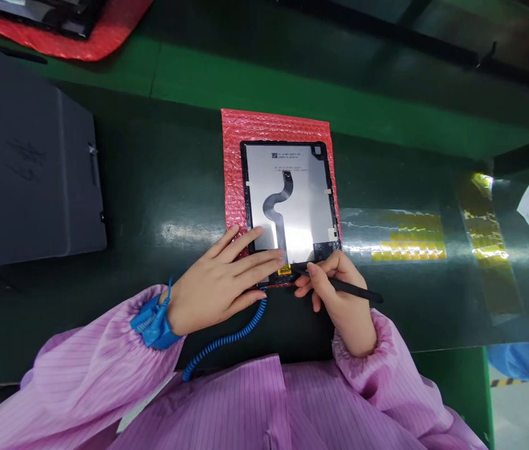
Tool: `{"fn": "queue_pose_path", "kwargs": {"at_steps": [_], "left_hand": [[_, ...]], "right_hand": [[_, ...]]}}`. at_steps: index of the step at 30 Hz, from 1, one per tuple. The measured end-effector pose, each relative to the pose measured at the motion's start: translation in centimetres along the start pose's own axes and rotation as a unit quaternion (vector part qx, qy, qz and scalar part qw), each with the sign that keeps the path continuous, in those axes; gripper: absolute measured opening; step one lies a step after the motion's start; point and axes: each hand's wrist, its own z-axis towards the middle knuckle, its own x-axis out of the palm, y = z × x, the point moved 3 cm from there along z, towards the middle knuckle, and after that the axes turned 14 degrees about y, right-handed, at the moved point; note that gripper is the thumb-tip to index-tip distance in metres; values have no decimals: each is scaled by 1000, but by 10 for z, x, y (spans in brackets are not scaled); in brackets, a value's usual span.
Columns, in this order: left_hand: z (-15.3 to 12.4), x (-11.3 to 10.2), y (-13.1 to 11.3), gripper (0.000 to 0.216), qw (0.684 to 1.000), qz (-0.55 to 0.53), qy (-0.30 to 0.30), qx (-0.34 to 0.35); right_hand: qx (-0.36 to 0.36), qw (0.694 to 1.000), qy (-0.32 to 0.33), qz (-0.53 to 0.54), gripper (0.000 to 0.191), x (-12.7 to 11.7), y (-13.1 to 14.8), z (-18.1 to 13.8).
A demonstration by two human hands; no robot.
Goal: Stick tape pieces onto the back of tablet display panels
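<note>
Head view: toward the bench's [170,200] near edge, the left hand [217,281], flat and gripping nothing, seemingly steadies the display panel [311,206] on red bubble wrap [233,169] while the right hand [341,294] pinches a black tool [355,289] beside yellow tape [285,270].

An electronics workshop or factory assembly station, seen from above. A long dark-green desk [165,187] carries a flat screen panel [308,209] with a ribbon cable [270,206], laid on red bubble wrap [233,181], beside amber tape pieces [409,240] on a clear sheet [355,234]. The worker wears a pink striped smock [227,412] and blue wrist strap [155,322]; a blue coiled cord [227,340] lies nearby. Black-and-yellow striping [508,382] marks the floor [526,415].
</note>
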Motion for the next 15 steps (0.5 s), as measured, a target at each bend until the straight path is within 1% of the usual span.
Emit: {"fn": "queue_pose_path", "kwargs": {"at_steps": [5,8,10,12,15], "left_hand": [[0,0,1,48,1000,4,7,3],[-1,-1,2,45,1000,10,0,9],[0,-1,-1,46,1000,15,-2,8],[5,0,-7,49,1000,25,-2,1],[17,1,-21,57,998,43,-2,-36]], "right_hand": [[7,1000,1,-13,34,1,0,0],[11,1000,-1,-20,33,0,0,0],[2,1000,-24,-17,32,-5,0,-2],[-19,998,-61,-10,31,-13,0,-6],[-40,994,-98,-6,32,-25,-1,-10]]}}
